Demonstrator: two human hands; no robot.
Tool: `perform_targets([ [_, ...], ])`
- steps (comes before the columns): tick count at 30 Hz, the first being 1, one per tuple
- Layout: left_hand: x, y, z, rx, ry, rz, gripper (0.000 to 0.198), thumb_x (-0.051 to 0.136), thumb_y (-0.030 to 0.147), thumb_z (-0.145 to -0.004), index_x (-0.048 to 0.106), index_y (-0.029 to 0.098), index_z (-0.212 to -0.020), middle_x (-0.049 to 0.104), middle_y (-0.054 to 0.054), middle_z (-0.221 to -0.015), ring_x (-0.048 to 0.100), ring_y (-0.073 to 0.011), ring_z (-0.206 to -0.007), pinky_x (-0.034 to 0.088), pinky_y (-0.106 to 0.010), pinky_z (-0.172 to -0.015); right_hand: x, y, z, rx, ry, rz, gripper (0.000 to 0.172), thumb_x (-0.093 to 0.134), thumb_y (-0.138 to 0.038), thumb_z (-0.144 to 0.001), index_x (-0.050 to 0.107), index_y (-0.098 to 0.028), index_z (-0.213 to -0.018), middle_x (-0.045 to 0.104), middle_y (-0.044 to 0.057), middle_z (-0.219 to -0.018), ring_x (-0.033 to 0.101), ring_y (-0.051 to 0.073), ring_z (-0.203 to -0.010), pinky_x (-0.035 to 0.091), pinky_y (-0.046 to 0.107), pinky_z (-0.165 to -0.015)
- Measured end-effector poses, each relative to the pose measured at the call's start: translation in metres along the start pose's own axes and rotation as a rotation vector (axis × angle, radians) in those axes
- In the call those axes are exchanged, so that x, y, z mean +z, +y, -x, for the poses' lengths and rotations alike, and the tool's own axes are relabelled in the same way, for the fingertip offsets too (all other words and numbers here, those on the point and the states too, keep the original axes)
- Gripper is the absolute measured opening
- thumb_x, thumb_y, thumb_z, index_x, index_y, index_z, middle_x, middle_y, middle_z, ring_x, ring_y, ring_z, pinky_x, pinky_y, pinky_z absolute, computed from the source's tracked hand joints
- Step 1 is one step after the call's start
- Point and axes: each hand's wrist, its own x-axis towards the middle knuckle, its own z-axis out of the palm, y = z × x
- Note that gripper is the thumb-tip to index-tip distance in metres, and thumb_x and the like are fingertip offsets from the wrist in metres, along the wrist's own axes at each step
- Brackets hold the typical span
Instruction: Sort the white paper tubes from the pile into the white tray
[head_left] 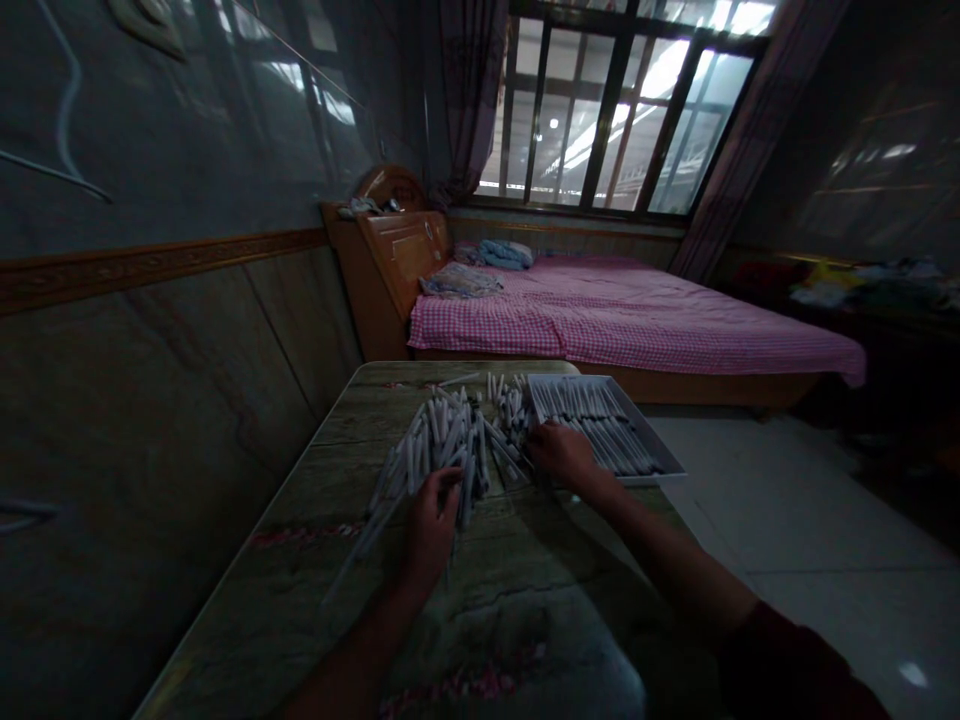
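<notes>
A loose heap of thin white pen-like sticks (442, 430) lies on the table, pointing in many directions. My left hand (431, 520) is at the near side of this heap, its fingers loosely bent and a gap showing between thumb and fingers. My right hand (562, 455) is at the left edge of a shallow white box (660, 455), with its fingers curled. What those fingers grip, if anything, is hidden. Inside the box, similar sticks (611, 445) lie side by side in two rows. A smaller cluster of sticks (510, 400) sits between the heap and the box.
The marble-patterned table (315, 560) stands close to the wall on the left. Beyond it is a bed with a pink checked sheet (600, 310) and a wooden headboard (405, 250). Tiled floor (795, 510) shows on the right. The room is dim.
</notes>
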Motion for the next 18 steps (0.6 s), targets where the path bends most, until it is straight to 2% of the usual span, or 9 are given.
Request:
perform_targets([
  [3, -0.001, 0.003, 0.000, 0.012, -0.003, -0.024, 0.021, 0.059, 0.031, -0.082, 0.068, 0.020, -0.098, 0.073, -0.007, -0.096, 0.067, -0.0235, -0.095, 0.050, -0.037, -0.089, 0.010, -0.032, 0.002, -0.020, -0.081, 0.090, 0.025, 0.051, -0.032, -0.093, 0.070, -0.020, -0.104, 0.071, 0.011, -0.111, 0.068, 0.022, -0.098, 0.046, 0.026, -0.075],
  [6, -0.002, 0.005, 0.000, 0.038, -0.006, -0.059, 0.020, 0.058, 0.029, -0.082, 0.069, 0.020, -0.096, 0.073, -0.007, -0.094, 0.067, -0.0233, -0.092, 0.051, -0.037, -0.087, 0.014, -0.048, -0.004, 0.013, -0.146, 0.132, 0.027, 0.049, -0.027, -0.093, 0.068, -0.016, -0.110, 0.069, 0.016, -0.115, 0.068, 0.025, -0.103, 0.048, 0.029, -0.079],
  [10, -0.002, 0.004, -0.001, 0.088, -0.035, -0.105, 0.020, 0.055, 0.027, -0.084, 0.069, 0.021, -0.096, 0.073, -0.007, -0.094, 0.067, -0.0223, -0.091, 0.050, -0.036, -0.085, 0.014, -0.056, -0.012, 0.054, -0.198, 0.149, 0.028, 0.049, -0.022, -0.092, 0.069, -0.013, -0.110, 0.070, 0.020, -0.114, 0.067, 0.027, -0.106, 0.049, 0.031, -0.082],
  [18, 0.000, 0.002, -0.003, 0.133, -0.037, -0.103, 0.018, 0.055, 0.023, -0.082, 0.070, 0.021, -0.092, 0.072, -0.006, -0.091, 0.067, -0.0214, -0.090, 0.051, -0.036, -0.086, 0.011, -0.061, -0.010, 0.074, -0.263, 0.137, 0.028, 0.057, -0.030, -0.088, 0.072, -0.015, -0.106, 0.072, 0.020, -0.109, 0.068, 0.029, -0.105, 0.051, 0.032, -0.081],
])
